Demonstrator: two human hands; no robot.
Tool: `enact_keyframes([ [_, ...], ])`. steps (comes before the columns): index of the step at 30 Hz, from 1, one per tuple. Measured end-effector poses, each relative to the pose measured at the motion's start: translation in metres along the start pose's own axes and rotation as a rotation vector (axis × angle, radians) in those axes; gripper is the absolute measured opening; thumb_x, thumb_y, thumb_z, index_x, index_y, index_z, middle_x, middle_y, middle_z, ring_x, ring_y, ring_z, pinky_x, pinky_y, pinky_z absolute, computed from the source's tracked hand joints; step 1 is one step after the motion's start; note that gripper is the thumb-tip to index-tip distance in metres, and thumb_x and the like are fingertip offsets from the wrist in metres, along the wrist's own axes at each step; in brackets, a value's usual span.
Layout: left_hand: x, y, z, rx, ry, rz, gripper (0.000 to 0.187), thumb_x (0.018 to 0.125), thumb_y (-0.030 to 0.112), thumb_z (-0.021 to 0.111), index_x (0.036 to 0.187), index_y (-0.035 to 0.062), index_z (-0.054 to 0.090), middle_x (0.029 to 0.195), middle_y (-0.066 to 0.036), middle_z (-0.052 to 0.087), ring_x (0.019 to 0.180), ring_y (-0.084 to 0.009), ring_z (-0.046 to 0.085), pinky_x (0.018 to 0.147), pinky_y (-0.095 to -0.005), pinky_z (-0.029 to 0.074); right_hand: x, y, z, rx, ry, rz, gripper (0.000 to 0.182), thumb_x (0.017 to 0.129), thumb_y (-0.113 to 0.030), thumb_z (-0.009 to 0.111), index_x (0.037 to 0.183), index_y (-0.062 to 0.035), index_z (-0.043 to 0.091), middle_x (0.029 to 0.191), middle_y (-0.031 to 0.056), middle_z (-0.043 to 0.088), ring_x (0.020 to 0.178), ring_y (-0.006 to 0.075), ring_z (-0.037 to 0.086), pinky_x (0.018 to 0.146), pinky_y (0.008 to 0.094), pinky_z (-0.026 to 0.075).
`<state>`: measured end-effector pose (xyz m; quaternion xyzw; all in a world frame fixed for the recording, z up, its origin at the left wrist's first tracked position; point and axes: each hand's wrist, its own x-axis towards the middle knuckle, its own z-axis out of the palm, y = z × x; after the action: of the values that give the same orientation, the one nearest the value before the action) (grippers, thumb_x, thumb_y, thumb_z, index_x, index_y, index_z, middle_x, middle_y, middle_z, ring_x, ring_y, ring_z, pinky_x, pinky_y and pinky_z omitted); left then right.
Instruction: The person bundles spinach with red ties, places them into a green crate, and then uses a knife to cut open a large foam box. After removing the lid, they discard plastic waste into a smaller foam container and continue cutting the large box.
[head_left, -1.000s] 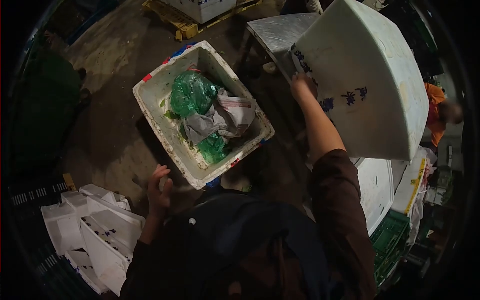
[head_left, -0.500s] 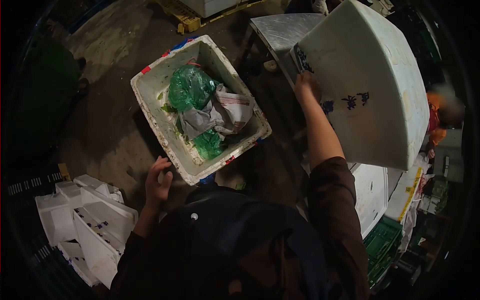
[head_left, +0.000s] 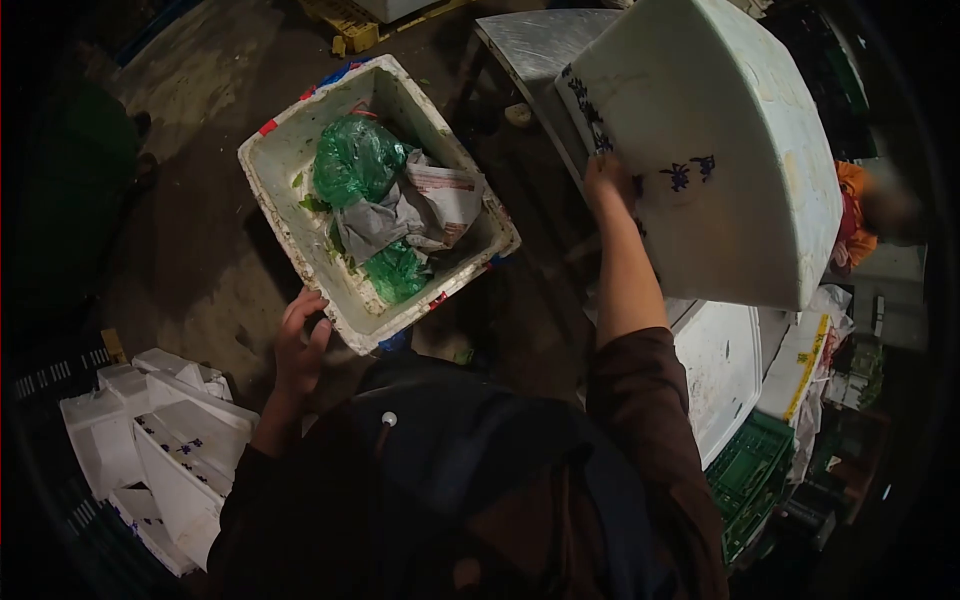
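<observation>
A white foam box (head_left: 285,235) with red and blue tape at its corners holds green plastic bags (head_left: 358,160) and crumpled grey-white sacking (head_left: 445,200). My left hand (head_left: 302,340) is beside the box's lower left edge, its fingers bent and apart, holding nothing. On the right, my right hand (head_left: 610,185) grips the near edge of a large white foam box (head_left: 720,150) with dark handwriting on its side. That box is tilted, next to a metal table (head_left: 545,50).
White foam boxes (head_left: 190,430) lie piled at lower left. A white lid (head_left: 720,370) and green crates (head_left: 750,475) stand at lower right. A person in orange (head_left: 855,215) is at the far right. A yellow pallet (head_left: 350,30) is at the top.
Most of the scene has shifted slightly left and up in view. My left hand has come closer to the open box's edge. My right hand keeps its grip on the large box.
</observation>
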<state>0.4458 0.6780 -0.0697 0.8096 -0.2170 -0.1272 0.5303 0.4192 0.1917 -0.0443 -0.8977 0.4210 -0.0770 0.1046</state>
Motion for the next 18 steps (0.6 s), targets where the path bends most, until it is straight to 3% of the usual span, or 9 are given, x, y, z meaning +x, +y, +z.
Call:
enact_keyframes([
  [5, 0.006, -0.004, 0.011, -0.043, 0.007, -0.069, 0.026, 0.076, 0.0, 0.056, 0.102, 0.0006, 0.059, 0.119, -0.016, 0.054, 0.121, -0.031, 0.045, 0.101, -0.0368, 0.033, -0.038, 0.032, -0.006, -0.031, -0.015, 0.083, 0.029, 0.088, -0.032, 0.046, 0.097, -0.007, 0.057, 0.096, 0.0209, 0.062, 0.092, 0.0395, 0.059, 0.077, 0.0489, 0.047],
  [11, 0.013, 0.002, 0.016, -0.053, -0.064, -0.03, 0.028, 0.076, 0.0, 0.056, 0.103, 0.0011, 0.059, 0.12, -0.016, 0.053, 0.122, -0.0302, 0.044, 0.102, -0.0372, 0.032, -0.076, 0.074, -0.005, -0.122, 0.051, 0.058, 0.026, 0.088, -0.034, 0.047, 0.093, -0.0094, 0.055, 0.09, 0.0196, 0.063, 0.085, 0.0389, 0.06, 0.074, 0.0493, 0.048],
  [13, 0.026, 0.008, 0.023, -0.038, -0.092, -0.006, 0.03, 0.076, 0.001, 0.057, 0.106, 0.0015, 0.059, 0.121, -0.016, 0.053, 0.123, -0.0302, 0.043, 0.102, -0.0375, 0.032, -0.086, 0.085, -0.004, -0.146, 0.122, -0.05, 0.025, 0.087, -0.032, 0.048, 0.091, -0.0083, 0.055, 0.087, 0.0195, 0.063, 0.08, 0.0383, 0.061, 0.071, 0.0484, 0.049],
  [17, 0.106, 0.088, 0.086, 0.064, -0.174, 0.479, 0.048, 0.08, 0.019, 0.059, 0.126, 0.0082, 0.049, 0.135, -0.016, 0.04, 0.128, -0.0345, 0.035, 0.102, -0.0417, 0.031, -0.095, 0.078, -0.023, -0.173, 0.102, -0.084, 0.023, 0.086, -0.029, 0.05, 0.09, -0.007, 0.055, 0.086, 0.0207, 0.063, 0.077, 0.0385, 0.061, 0.068, 0.0482, 0.049],
  [18, 0.133, 0.124, 0.11, 0.021, -0.172, 0.65, 0.05, 0.081, 0.019, 0.057, 0.128, 0.0077, 0.047, 0.137, -0.016, 0.038, 0.131, -0.0354, 0.03, 0.106, -0.0425, 0.026, -0.093, 0.075, -0.026, -0.164, 0.063, -0.076, 0.022, 0.086, -0.028, 0.051, 0.09, -0.0065, 0.056, 0.086, 0.0207, 0.063, 0.078, 0.0381, 0.061, 0.069, 0.0479, 0.049],
])
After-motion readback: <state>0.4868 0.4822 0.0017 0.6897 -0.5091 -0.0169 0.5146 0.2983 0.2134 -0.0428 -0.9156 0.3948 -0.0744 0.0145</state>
